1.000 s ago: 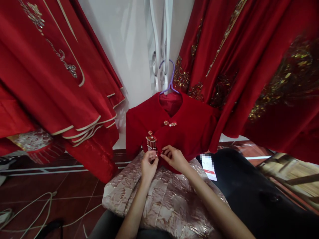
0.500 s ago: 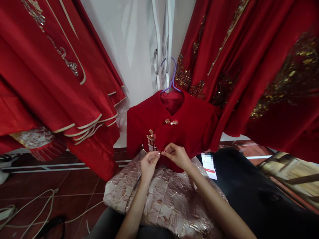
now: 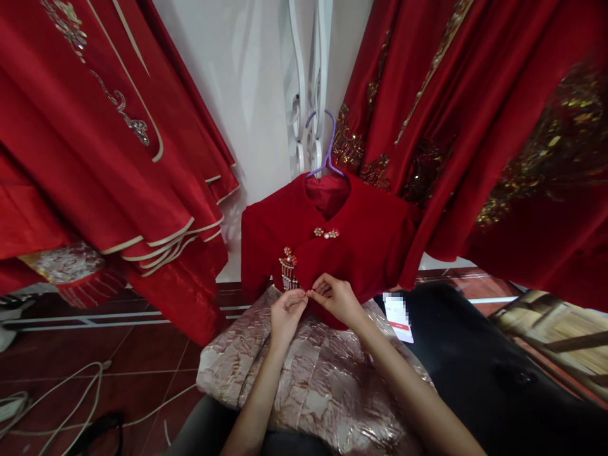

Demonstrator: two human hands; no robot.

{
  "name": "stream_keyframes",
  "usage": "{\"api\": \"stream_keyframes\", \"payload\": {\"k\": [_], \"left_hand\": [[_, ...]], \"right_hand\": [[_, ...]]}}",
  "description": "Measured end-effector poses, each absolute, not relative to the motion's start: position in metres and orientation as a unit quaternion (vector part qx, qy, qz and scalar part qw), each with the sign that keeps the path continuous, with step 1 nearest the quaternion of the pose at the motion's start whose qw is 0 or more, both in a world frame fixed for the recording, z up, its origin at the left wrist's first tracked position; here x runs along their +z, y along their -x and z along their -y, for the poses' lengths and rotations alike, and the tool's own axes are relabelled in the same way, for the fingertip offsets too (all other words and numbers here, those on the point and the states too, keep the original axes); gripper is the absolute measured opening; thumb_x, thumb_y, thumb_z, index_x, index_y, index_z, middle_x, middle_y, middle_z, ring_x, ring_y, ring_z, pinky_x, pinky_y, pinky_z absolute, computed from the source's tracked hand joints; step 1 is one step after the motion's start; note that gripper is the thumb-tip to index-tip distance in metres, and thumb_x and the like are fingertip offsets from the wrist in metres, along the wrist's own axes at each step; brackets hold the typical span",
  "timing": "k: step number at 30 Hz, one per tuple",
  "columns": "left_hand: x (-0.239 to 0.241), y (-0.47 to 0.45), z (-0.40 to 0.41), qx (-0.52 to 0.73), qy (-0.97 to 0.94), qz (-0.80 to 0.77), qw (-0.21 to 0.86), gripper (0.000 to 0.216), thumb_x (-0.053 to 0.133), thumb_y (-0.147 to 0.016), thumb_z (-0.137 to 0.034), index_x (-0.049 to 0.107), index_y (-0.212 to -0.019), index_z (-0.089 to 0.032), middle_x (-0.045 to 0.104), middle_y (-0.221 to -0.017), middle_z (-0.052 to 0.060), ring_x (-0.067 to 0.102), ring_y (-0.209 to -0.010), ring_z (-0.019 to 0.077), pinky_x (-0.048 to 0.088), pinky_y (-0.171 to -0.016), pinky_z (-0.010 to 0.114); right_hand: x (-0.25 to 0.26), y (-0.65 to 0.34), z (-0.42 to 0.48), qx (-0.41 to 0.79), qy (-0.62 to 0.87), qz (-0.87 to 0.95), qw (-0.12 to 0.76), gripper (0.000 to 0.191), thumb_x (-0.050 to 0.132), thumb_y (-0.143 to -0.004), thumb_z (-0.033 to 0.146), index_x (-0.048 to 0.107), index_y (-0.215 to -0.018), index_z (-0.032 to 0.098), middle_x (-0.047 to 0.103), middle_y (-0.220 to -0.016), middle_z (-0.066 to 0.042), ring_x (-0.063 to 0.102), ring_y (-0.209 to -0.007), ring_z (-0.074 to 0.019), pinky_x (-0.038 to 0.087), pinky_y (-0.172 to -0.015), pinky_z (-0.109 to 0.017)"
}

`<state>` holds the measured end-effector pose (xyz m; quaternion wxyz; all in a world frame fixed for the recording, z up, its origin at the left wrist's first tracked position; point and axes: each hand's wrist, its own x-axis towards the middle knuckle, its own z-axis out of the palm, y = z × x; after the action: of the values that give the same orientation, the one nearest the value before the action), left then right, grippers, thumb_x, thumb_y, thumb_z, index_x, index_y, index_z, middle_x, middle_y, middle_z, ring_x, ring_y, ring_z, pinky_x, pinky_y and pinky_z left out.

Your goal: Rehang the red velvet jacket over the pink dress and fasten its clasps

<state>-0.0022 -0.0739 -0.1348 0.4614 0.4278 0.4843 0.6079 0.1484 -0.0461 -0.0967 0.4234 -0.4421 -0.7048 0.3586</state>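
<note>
A dark red garment (image 3: 365,215) hangs upright in front of me on a purple hanger (image 3: 331,144). A beaded flower clasp (image 3: 326,234) sits below its neckline, and a beaded tassel ornament (image 3: 288,266) hangs on its left side. Low on the garment's front, my left hand (image 3: 289,310) and my right hand (image 3: 337,299) meet fingertip to fingertip. Both are closed in a pinch on a small shiny ornament, mostly hidden by the fingers. Pinkish brocade fabric (image 3: 313,392) with a metallic sheen covers my lap beneath the hands.
Red garments hang on the left (image 3: 142,183) and on the right (image 3: 456,126), with sequins and beads. White curved metalwork (image 3: 319,76) stands behind the hanger. A lit phone (image 3: 399,320) lies on a black surface (image 3: 475,361). Pale cables (image 3: 99,380) trail over the floor tiles.
My left fingertips have shifted slightly right, closing against my right fingertips. The small shiny ornament between them shows less than before. The garment stays in place.
</note>
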Motion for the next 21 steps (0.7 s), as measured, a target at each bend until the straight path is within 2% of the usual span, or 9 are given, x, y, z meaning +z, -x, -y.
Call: {"api": "stream_keyframes", "payload": {"k": [10,15,21], "left_hand": [[-0.134,0.003,0.075,0.598,-0.448,-0.502,0.436,0.027,0.076,-0.065,-0.03,0.072,-0.085,-0.013,0.076,-0.081,0.009,0.072,-0.076,0.0197,0.059,-0.078,0.033],[-0.137,0.003,0.076,0.59,-0.477,-0.505,0.412,0.021,0.073,-0.069,-0.029,0.071,-0.083,-0.014,0.075,-0.08,0.009,0.072,-0.074,0.0203,0.059,-0.074,0.033],[-0.141,0.001,0.074,0.619,-0.476,-0.51,0.362,0.019,0.065,-0.074,-0.021,0.065,-0.092,-0.016,0.072,-0.091,0.008,0.069,-0.082,0.0165,0.056,-0.079,0.03]], "right_hand": [[-0.096,-0.146,0.047,0.363,0.444,0.698,0.429,0.012,0.063,-0.081,0.031,0.066,-0.084,0.02,0.071,-0.076,-0.002,0.068,-0.07,-0.015,0.056,-0.065,-0.027],[-0.1,-0.143,0.049,0.325,0.45,0.707,0.438,0.013,0.059,-0.084,0.029,0.067,-0.087,0.02,0.071,-0.084,-0.004,0.068,-0.073,-0.0151,0.056,-0.067,-0.027],[-0.082,-0.157,0.049,0.3,0.462,0.722,0.418,0.013,0.058,-0.084,0.027,0.067,-0.09,0.021,0.073,-0.088,-0.004,0.069,-0.075,-0.0164,0.056,-0.069,-0.029]]}}
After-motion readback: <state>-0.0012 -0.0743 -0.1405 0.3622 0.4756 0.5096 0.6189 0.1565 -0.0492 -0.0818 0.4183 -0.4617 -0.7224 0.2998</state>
